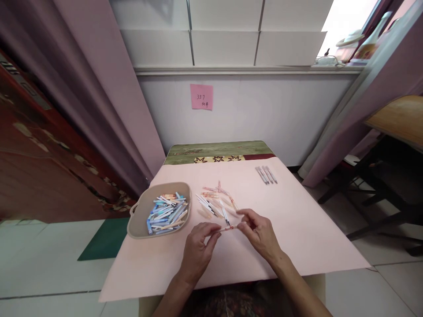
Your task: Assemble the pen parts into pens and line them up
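My left hand pinches one end of a thin, pale pen barrel with a red pattern. At its other end, my right hand has thumb and finger closed on it; whether a small part is also in those fingers cannot be made out. Just beyond the hands lie loose pen parts: white refills with dark ends, two more refills, clear beige pieces and patterned pink-red barrels.
To the left stands a beige basket full of blue, white and orange pen parts. Several whole pens lie in a row at the back right. A pink cover spreads over the table, and a wall with a pink note rises behind it.
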`<control>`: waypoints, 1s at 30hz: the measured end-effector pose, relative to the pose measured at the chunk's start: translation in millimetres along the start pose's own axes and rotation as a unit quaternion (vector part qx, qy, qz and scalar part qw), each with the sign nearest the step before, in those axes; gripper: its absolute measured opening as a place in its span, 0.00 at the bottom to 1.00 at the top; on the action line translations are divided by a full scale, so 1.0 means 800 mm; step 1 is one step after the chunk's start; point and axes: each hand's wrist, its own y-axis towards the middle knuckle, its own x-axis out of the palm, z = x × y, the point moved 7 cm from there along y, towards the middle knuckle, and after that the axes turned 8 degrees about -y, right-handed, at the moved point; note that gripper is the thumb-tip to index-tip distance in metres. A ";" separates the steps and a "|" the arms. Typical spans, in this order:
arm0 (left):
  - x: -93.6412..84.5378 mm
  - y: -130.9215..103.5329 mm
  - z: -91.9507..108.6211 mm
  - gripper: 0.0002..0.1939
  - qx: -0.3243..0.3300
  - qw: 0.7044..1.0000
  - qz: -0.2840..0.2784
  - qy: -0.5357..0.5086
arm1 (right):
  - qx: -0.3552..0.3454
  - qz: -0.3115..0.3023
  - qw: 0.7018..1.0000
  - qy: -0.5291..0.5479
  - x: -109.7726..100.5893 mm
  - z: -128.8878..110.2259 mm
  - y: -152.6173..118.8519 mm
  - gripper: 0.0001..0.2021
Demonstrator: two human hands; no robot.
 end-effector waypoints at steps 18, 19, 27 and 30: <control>-0.001 -0.004 -0.004 0.06 0.055 0.995 -0.013 0.077 | -0.005 -0.079 0.996 -0.032 0.014 0.002 -0.005 0.13; 0.000 -0.004 -0.004 0.06 0.058 0.995 -0.014 0.079 | 0.010 -0.083 0.995 -0.044 0.016 0.007 -0.005 0.15; 0.000 -0.006 -0.010 0.06 0.057 0.995 -0.017 0.084 | -0.033 -0.081 0.996 -0.032 0.016 -0.004 -0.009 0.10; 0.001 -0.007 -0.010 0.06 0.059 0.994 -0.018 0.088 | 0.008 -0.100 0.993 -0.060 0.021 0.006 -0.010 0.16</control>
